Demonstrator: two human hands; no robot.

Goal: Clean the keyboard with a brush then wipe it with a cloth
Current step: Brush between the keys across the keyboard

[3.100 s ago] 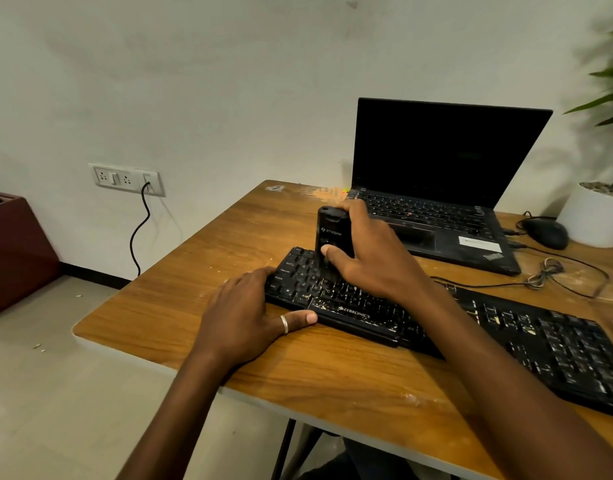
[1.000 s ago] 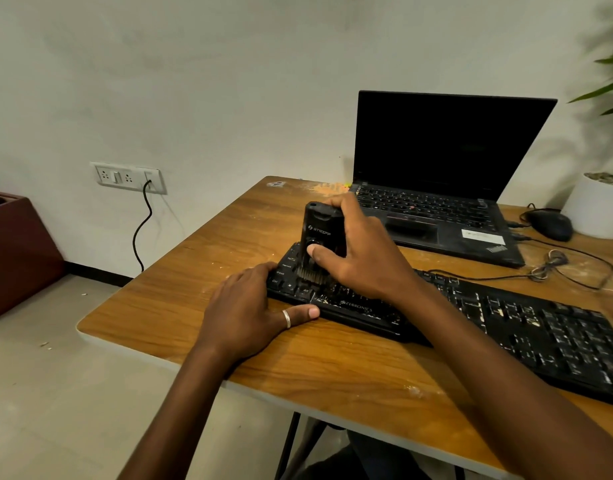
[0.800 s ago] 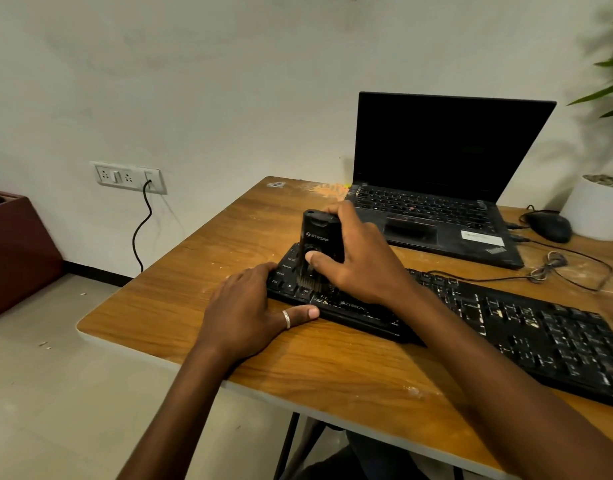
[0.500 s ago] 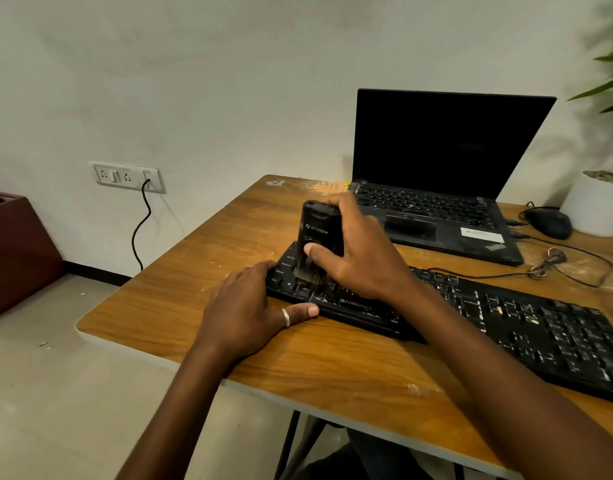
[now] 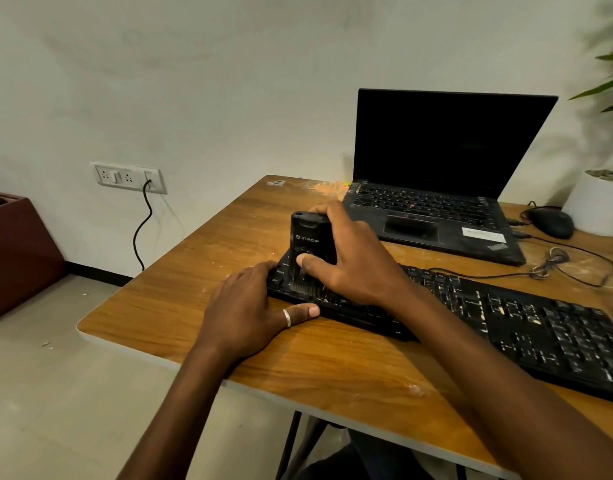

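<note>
A long black keyboard (image 5: 526,327) speckled with pale crumbs lies across the wooden desk (image 5: 208,258). My right hand (image 5: 350,261) grips a black block-shaped brush (image 5: 307,244) upright, its bristles pressed onto the keys at the keyboard's left end. My left hand (image 5: 249,306), with a ring on the thumb, rests flat against the keyboard's left corner and holds it down. No cloth is in view.
An open black laptop (image 5: 436,202) stands behind the keyboard. A black mouse (image 5: 552,223), a coiled cable (image 5: 554,261) and a white plant pot (image 5: 596,206) sit at the back right. A wall socket (image 5: 128,176) with a black cord is on the left.
The brush has shifted a little left and nearer along the keyboard's left end. My left hand has stayed on the corner.
</note>
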